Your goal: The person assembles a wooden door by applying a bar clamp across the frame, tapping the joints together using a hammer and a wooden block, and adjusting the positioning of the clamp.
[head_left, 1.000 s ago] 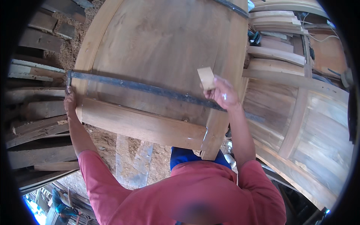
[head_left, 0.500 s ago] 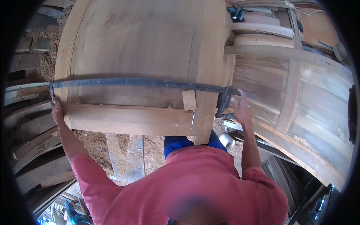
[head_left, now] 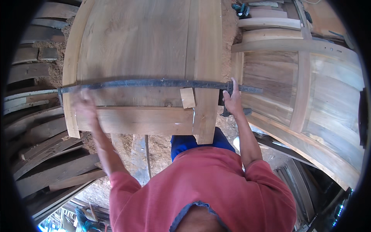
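Note:
A long dark metal bar clamp (head_left: 154, 83) spans a wooden panel door (head_left: 133, 50) from side to side. Its fixed jaw sits at the door's left edge, and its sliding jaw (head_left: 226, 110) stands by the right edge. My right hand (head_left: 234, 102) grips the clamp at that sliding jaw, one finger pointing up along it. Smeared by motion, my left hand (head_left: 85, 106) is over the door's lower left corner, just below the bar; its fingers cannot be made out. A small loose wood block (head_left: 188, 98) lies on the door below the bar, near the right stile.
Another framed wooden panel (head_left: 301, 85) lies to the right. Stacked boards (head_left: 38, 127) line the left side, and more planks (head_left: 270, 24) lie at the far right near a teal and black power tool (head_left: 241, 10). Wood shavings (head_left: 228, 34) cover the ground.
My left hand has left the clamp's left end and swung right over the door. My right hand has moved left onto the sliding jaw. The door's lower part has shifted slightly in view.

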`<state>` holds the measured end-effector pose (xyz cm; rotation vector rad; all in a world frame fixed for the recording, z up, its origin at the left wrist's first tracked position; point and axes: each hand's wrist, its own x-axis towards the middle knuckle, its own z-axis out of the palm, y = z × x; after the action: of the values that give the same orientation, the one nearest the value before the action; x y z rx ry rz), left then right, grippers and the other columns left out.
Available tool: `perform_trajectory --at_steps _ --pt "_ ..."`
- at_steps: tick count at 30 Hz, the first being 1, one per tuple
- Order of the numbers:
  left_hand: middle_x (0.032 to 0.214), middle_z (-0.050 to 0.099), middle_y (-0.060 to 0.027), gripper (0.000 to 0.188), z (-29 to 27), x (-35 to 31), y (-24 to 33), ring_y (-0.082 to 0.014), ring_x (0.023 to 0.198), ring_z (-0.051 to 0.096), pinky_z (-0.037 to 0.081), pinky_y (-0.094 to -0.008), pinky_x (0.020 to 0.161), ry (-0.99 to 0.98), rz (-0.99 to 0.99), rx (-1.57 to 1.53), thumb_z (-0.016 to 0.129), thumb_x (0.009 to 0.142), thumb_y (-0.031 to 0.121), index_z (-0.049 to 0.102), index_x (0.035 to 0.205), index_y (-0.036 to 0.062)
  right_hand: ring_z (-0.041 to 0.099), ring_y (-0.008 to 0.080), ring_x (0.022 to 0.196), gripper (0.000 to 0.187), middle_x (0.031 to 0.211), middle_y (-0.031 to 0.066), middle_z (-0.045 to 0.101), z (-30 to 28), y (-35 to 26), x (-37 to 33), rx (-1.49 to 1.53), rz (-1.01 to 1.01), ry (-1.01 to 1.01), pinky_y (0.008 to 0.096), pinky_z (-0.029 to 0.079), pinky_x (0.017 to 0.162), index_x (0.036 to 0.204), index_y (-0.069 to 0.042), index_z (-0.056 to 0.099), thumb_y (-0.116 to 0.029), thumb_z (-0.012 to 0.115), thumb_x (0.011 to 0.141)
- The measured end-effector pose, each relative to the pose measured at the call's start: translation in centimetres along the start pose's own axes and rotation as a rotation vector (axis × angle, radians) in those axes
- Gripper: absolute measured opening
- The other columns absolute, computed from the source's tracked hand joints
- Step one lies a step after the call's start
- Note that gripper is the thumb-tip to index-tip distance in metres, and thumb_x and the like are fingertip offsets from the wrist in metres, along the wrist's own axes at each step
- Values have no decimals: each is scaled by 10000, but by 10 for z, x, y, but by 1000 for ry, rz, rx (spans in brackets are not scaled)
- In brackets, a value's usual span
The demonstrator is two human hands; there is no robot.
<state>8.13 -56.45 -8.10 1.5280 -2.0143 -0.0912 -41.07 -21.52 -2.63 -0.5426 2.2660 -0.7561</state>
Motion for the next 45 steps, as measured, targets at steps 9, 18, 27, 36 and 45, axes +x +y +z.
perform_trajectory --at_steps 9,18,27,36,45 --pt "1135 633 -193 817 -10 -143 332 -321 1084 610 480 -479 931 -737 -1 142 784 785 556 511 1302 -14 529 468 1292 754 1373 337 540 10 -20 5 -159 -203 -9 476 424 1086 1583 -88 222 -126 620 944" --pt "1111 593 -195 703 -14 -159 323 -342 1033 599 515 -433 894 -724 -360 -552 848 735 298 566 1320 26 466 433 1371 786 1467 326 462 -11 -27 5 -77 -151 -178 437 376 1147 1584 -28 207 -156 637 939" --pt "1175 547 -201 596 -30 -202 395 -401 1081 580 520 -461 922 -877 199 -276 787 748 103 594 1312 68 552 489 1244 759 1332 362 555 -9 -5 25 -72 -280 -182 484 435 1075 1587 -25 184 -209 590 973" --pt "1144 543 -194 477 -7 -206 417 -391 1094 559 478 -460 952 -990 366 -185 738 766 79 556 1205 30 620 489 1133 781 1193 338 643 -14 -16 24 -239 -249 -183 507 474 1017 1586 -33 199 -302 592 967" --pt "1248 563 -225 672 17 -223 399 -432 1176 535 466 -485 1011 -860 289 -510 791 722 84 507 1331 63 611 496 1147 755 1261 332 615 9 -1 12 -61 -240 -57 513 489 997 1603 -129 168 -251 581 982"
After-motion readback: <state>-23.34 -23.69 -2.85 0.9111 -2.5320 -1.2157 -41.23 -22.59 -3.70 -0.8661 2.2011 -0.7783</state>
